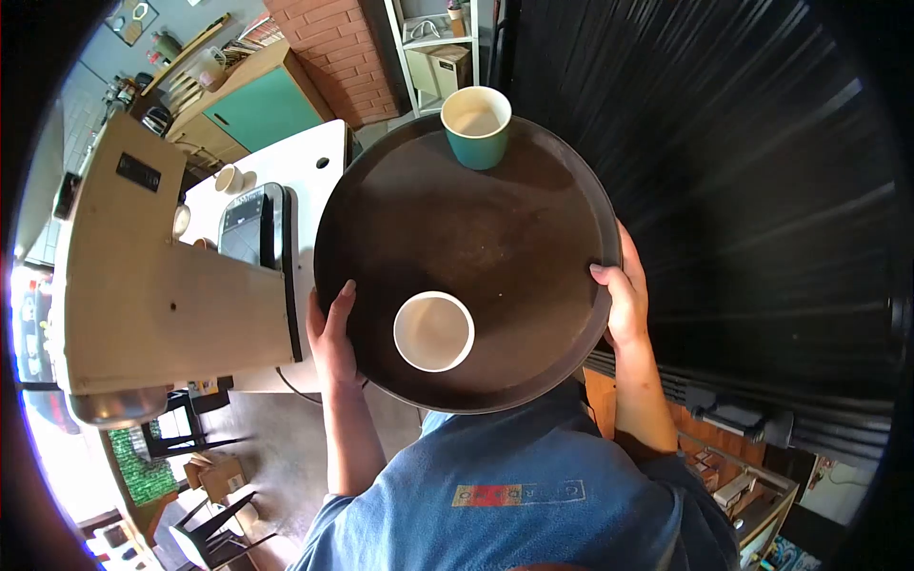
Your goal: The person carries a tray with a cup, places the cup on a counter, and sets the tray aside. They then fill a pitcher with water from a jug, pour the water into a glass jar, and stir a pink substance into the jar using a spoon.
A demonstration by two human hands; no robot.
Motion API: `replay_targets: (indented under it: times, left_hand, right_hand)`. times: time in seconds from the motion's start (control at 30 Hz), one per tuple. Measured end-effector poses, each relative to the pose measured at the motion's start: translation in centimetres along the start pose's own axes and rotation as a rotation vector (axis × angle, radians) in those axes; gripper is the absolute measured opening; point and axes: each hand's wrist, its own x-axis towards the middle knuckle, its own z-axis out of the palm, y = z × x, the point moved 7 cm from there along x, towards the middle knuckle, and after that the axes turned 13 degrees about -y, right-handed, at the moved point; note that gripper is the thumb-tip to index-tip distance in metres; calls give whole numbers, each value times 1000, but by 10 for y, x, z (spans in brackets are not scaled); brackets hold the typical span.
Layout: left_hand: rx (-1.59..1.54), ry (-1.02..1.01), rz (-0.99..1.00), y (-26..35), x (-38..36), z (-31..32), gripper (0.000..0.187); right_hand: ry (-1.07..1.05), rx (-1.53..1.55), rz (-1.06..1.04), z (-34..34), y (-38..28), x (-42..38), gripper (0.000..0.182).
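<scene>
A round dark brown serving tray [533, 247] is held up in front of my chest by both hands. My left hand [333, 333] grips its left rim, thumb over the edge and the other fingers mostly hidden beneath. On the opposite rim, my right hand [624, 290] is closed the same way, its thumb resting on the inside. A teal paper cup [476, 147] stands upright near the tray's far edge. Closer to me is a second cup [434, 331], seen from above with a white rim; its outer wall is hidden. No liquid shows clearly in either cup.
Left of the tray stands a large cream-coloured machine [171, 305] beside a white counter [295, 162]. A black scale-like device [255, 228] and a small cup [228, 179] sit on that counter. A black slatted or curtain-like surface [743, 209] rises close on the right.
</scene>
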Motion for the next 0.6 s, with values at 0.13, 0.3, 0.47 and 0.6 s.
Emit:
replay_targets:
  times: [0.13,0.3,0.47,0.6]
  left_hand:
    - [-6,31,43,4,35,12,34]
    - [22,184,130,9,67,23,32]
    - [-28,247,162,11,90,44,33]
    - [16,405,149,12,103,53,32]
  right_hand:
    - [-44,-57,33,-15,9,62,65]
    - [-159,-38,58,-18,8,141,64]
    - [-310,-30,59,-26,17,219,64]
    - [-434,-8,69,-20,23,267,64]
